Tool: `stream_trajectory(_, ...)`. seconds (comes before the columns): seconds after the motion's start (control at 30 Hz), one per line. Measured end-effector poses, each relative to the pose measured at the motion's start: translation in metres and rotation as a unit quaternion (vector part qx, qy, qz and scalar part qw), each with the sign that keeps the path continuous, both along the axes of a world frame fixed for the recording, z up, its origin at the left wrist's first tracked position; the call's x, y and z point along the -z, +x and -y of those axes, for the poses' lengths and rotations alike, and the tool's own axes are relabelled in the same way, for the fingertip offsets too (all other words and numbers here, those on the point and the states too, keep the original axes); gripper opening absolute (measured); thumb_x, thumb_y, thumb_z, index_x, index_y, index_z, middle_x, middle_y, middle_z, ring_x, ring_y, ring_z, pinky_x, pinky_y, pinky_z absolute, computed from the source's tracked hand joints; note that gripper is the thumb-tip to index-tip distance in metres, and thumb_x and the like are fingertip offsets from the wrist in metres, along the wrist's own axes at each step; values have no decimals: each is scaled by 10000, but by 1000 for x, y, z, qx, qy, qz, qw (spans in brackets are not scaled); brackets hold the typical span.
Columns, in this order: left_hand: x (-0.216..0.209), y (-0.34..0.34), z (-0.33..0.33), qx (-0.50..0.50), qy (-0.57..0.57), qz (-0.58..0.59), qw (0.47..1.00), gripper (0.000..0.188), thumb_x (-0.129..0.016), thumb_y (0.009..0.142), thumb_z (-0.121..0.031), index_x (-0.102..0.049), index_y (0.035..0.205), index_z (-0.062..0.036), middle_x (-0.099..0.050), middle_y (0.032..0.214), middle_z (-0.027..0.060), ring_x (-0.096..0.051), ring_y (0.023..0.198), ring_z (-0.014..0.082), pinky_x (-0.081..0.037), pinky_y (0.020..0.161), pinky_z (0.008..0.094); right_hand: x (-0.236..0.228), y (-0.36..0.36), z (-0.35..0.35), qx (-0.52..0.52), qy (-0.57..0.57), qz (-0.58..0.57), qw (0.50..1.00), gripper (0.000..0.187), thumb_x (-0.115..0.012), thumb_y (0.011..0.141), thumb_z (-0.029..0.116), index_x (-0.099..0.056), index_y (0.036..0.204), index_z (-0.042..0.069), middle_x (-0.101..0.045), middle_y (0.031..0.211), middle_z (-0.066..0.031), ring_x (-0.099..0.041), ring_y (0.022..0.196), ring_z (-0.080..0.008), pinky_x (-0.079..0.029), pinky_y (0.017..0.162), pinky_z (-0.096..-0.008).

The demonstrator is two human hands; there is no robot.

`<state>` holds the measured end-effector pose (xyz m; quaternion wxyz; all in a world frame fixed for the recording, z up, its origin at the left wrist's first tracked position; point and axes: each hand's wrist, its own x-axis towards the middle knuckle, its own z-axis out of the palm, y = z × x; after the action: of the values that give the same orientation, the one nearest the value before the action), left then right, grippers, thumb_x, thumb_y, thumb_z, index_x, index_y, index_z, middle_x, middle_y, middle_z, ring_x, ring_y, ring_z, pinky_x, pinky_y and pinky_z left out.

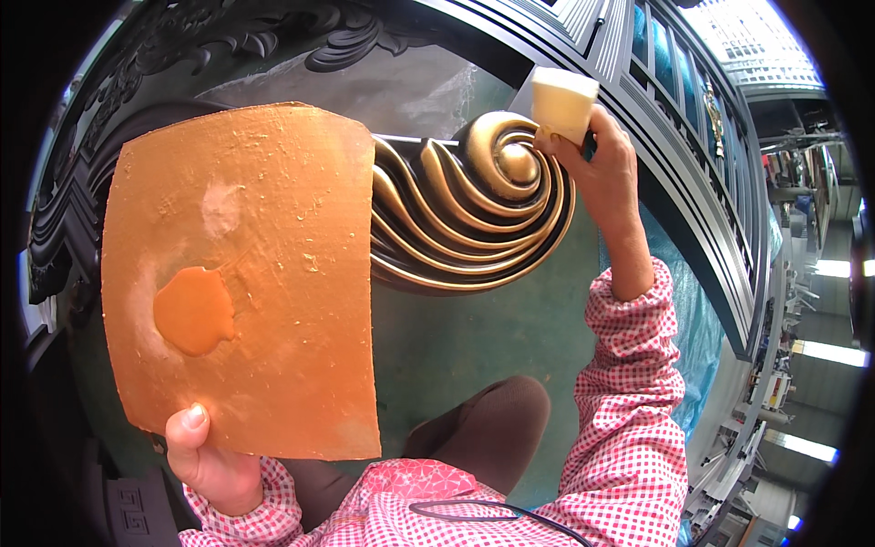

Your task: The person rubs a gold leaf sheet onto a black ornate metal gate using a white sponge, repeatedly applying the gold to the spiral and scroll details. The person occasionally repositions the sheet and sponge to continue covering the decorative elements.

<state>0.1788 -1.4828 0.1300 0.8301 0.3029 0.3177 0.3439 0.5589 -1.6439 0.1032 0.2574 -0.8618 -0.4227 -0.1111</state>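
Observation:
My left hand (205, 456) grips the lower edge of a flat board (292, 365) covered in orange-gold paint, its thumb on the face. A wet puddle of orange paint (194, 310) lies left of the board's middle. Up at the right, my right hand (602, 169) pinches a cream-coloured sponge block (563, 105), paler along its top. That hand is beside the spiral end of a carved scroll ornament (474, 210), dark with gold on its raised ridges. Whether the sponge touches the scroll I cannot tell. The board hides the scroll's left part.
Dark carved leaf ornament (355, 41) runs along the top left. Grey-black moulded panels (702, 196) curve down the right side, with blue plastic sheeting (697, 337) beside them. A bent knee (497, 415) is below the scroll. A thin dark cable (483, 517) crosses my checked clothing.

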Motion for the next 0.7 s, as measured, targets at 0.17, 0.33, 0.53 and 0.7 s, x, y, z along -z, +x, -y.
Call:
stream_trajectory(0.17,-3,10,3,-11,-21,-9,1000,623,-494,773,-159,-297,1329,42,-531,1168,189,-592,952,247,-517,744,348,11,-11,-21,-69,10,48,996,297,-729,711,280,-558,821,63,-580,725,-69,-548,740,-271,-398,717,-373)
stream_trajectory(0.33,-1,3,0,28,-28,17,999,622,-491,770,-160,-301,1328,40,-546,1150,183,-604,915,244,-520,697,346,9,4,-4,43,44,13,998,321,-754,674,291,-534,761,73,-574,659,-50,-555,663,-255,-407,683,-366)
stream_trajectory(0.53,2,5,3,-4,-1,-19,1000,625,-494,762,-170,-317,1324,40,-520,1197,185,-573,1011,258,-500,793,356,15,-8,-28,-2,-20,115,993,301,-740,680,267,-532,803,89,-582,706,-49,-565,757,-246,-389,724,-358)
stream_trajectory(0.7,0,0,3,-19,5,-32,999,637,-500,760,-175,-311,1329,40,-512,1211,183,-563,1036,264,-493,822,361,1,-4,-4,51,-109,75,990,299,-740,684,273,-539,810,91,-590,711,-47,-572,746,-244,-394,697,-366)
